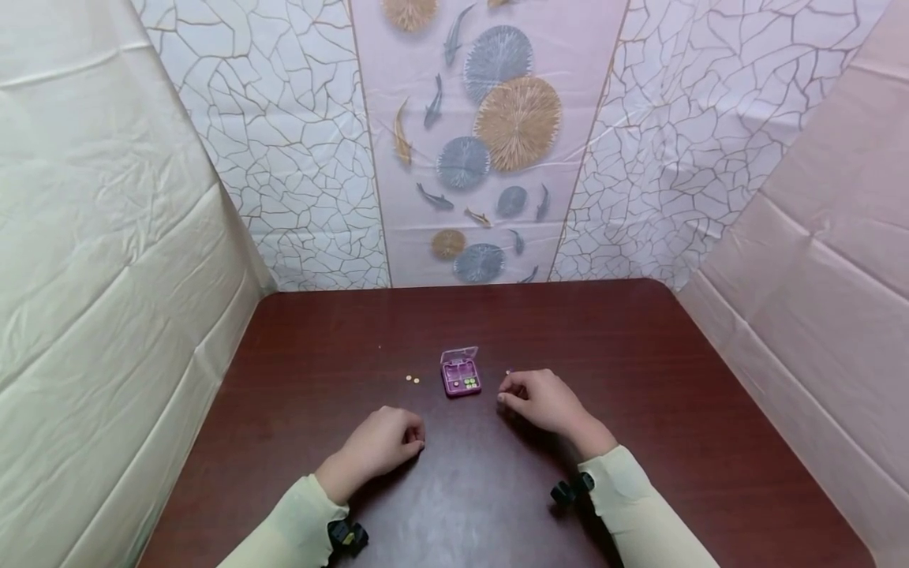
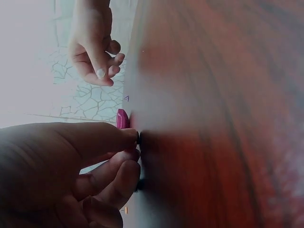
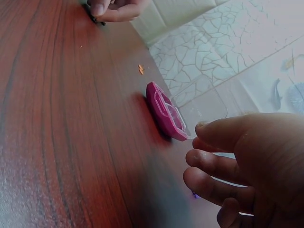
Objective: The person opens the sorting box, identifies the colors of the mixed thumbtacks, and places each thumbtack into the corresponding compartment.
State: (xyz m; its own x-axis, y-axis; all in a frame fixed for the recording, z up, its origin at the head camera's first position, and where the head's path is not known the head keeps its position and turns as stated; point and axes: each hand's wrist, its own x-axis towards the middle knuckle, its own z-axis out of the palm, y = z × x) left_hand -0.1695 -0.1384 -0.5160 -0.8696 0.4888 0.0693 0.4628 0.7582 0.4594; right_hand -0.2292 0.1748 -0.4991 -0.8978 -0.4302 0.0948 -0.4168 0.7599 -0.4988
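A small purple pill box (image 1: pixel 451 394) stands on the table with its clear lid (image 1: pixel 460 355) raised. Green pills (image 1: pixel 469 382) lie in its near right compartment and a reddish pill (image 1: pixel 456 384) in the near left one. My left hand (image 1: pixel 379 442) rests on the tabletop left of the box and nearer to me, fingers loosely curled and no object visible in them. Right of the box, my right hand (image 1: pixel 547 401) hovers just over the table. Its fingers (image 3: pixel 213 164) are loosely bent and apart, holding nothing visible. A tiny purple item (image 3: pixel 195 194) shows just past them, partly hidden.
Two small yellow-orange tablets (image 1: pixel 417 380) lie left of the pill box. A tiny pale speck (image 1: pixel 379 347) is farther back on the dark red table (image 1: pixel 319 331). Patterned cloth (image 1: pixel 298 142) hangs behind the table's far edge, with plain cloth at both sides.
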